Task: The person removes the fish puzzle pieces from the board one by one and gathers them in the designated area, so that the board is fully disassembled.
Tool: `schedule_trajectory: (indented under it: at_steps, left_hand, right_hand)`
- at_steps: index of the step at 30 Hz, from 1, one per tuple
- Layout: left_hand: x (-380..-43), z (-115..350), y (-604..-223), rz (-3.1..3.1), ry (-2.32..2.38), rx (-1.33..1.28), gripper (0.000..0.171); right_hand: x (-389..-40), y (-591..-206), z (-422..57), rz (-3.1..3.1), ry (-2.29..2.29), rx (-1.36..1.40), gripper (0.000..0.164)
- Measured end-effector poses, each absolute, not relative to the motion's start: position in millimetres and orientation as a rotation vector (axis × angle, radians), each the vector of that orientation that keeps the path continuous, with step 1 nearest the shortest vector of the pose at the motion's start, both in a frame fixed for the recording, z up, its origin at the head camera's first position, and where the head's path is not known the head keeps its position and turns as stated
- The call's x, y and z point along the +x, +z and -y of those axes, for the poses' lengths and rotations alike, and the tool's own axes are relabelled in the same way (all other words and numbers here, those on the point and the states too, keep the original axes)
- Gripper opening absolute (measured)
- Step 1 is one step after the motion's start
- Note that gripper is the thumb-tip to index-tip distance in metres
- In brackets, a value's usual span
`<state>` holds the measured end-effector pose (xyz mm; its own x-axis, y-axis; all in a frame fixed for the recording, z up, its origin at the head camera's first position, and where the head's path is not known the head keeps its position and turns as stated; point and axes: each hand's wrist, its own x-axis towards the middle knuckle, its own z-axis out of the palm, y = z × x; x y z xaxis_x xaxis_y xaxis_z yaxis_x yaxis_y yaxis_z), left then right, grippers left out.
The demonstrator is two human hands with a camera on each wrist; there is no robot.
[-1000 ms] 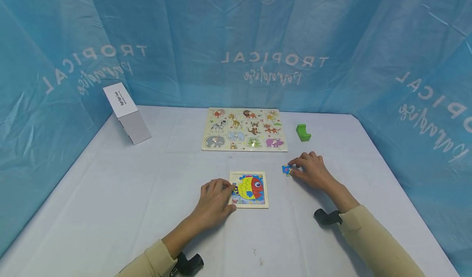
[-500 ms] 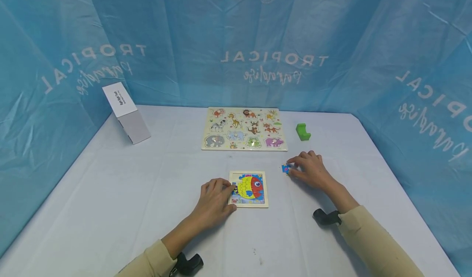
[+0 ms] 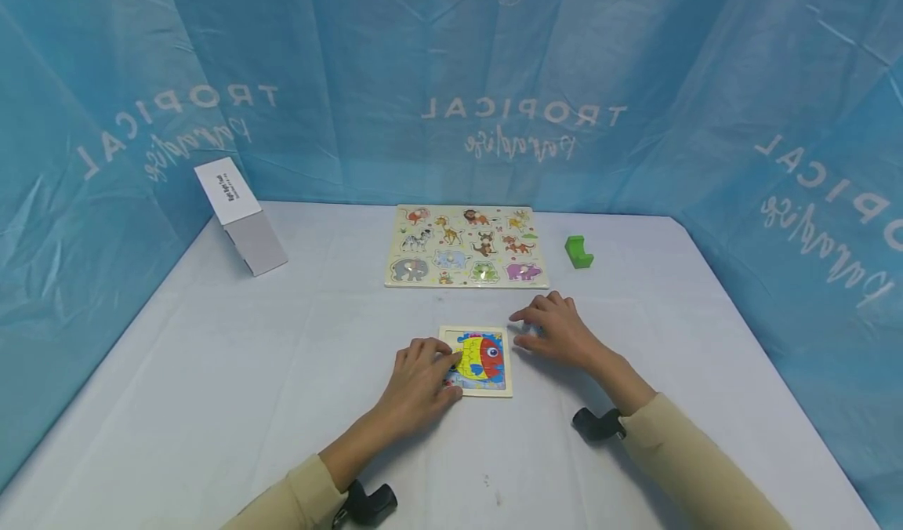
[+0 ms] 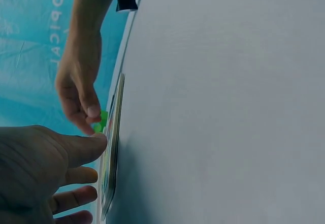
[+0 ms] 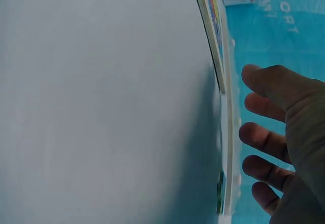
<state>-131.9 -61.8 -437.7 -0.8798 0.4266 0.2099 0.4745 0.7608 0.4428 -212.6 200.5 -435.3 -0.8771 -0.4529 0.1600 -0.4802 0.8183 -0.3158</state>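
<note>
A small square fish puzzle (image 3: 487, 361) in a pale wooden frame lies on the white table in the head view. My left hand (image 3: 419, 385) rests over its left side, fingertips on the fish's tail and thumb near the lower edge. In the left wrist view the left hand's (image 4: 56, 168) fingers are relaxed beside the board. My right hand (image 3: 557, 334) hovers just off the puzzle's right edge, thumb and index finger apart. No object shows between the fingers of the right hand (image 5: 284, 117) in the right wrist view. The loose blue piece is not visible.
A larger animal puzzle board (image 3: 467, 248) lies behind the fish puzzle. To its right stands a green block (image 3: 578, 252). A white box (image 3: 243, 216) stands at the back left. Blue printed curtains (image 3: 522, 59) enclose the table (image 3: 212, 373).
My right hand has moved left from the loose blue puzzle piece to the fish puzzle's edge, and the piece is no longer seen. My left hand has shifted slightly right over the puzzle.
</note>
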Motion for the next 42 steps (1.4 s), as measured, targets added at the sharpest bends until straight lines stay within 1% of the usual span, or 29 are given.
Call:
schedule_trajectory:
  at_steps: [7,11,17,34,42]
  left_hand:
    - [-136,57,-440,2.830,-0.773,-0.768,0.040]
    - [-137,56,-440,2.812,-0.774,-0.781,0.036]
    - [-137,55,-441,2.798,-0.760,-0.790,0.030]
    - [-135,52,-443,2.818,-0.664,-0.758,0.028]
    - [-134,51,-444,2.803,-0.605,-0.776,0.028]
  right_hand:
    - [-213,-435,-175,2.951,0.529,0.840,0.038]
    - [-214,-434,-166,2.963,0.538,0.912,0.040]
    - [-218,-432,-158,2.942,0.498,1.030,0.039]
    - [-233,-422,-146,3.092,0.399,1.240,0.043]
    - [-239,-418,-144,3.114,0.273,1.338,0.040]
